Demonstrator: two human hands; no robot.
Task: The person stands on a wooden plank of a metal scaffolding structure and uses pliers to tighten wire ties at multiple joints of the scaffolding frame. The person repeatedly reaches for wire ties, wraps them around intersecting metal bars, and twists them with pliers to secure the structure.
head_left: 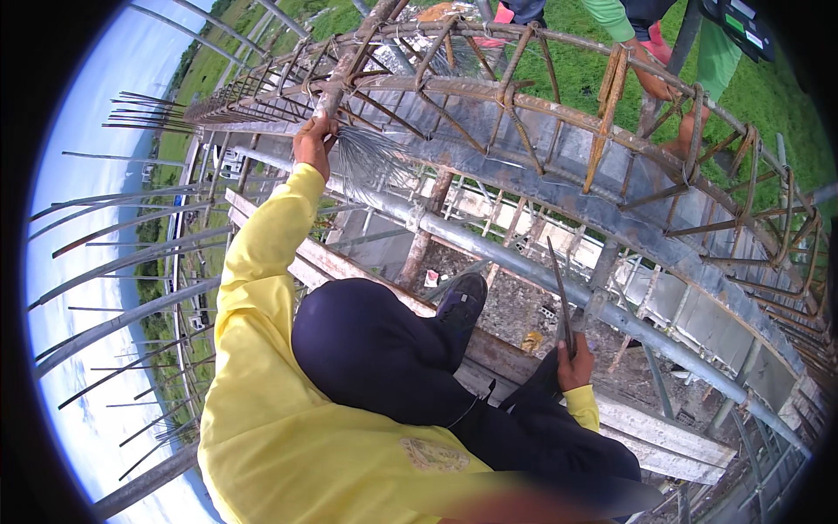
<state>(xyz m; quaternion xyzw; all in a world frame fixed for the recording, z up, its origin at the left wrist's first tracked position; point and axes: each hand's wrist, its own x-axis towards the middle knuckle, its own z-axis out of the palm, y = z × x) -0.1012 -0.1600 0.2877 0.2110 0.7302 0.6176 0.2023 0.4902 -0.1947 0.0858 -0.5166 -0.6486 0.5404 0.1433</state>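
Note:
My left hand (314, 144) is raised to the rebar cage, its fingers closed around the lower end of a rusty brown pole (353, 65) that crosses the bars. Right beside those fingers, a bundle of thin grey tie wire (371, 157) fans out over the cage's lower edge. Lower on the right, my right hand (576, 365) grips a long, thin, dark metal tool (561, 293) that points upward; its exact kind is unclear. The curved rebar cage (515, 96) with its bent stirrups runs across the top above a grey form panel (524, 175).
A grey scaffold pipe (524, 258) slants between me and the cage. My shoe (463, 306) is by weathered planks (655, 450), with rubble ground (489, 323) far below. Another person's hand (659, 83) touches the cage at upper right. Long bars (131, 271) jut out at left.

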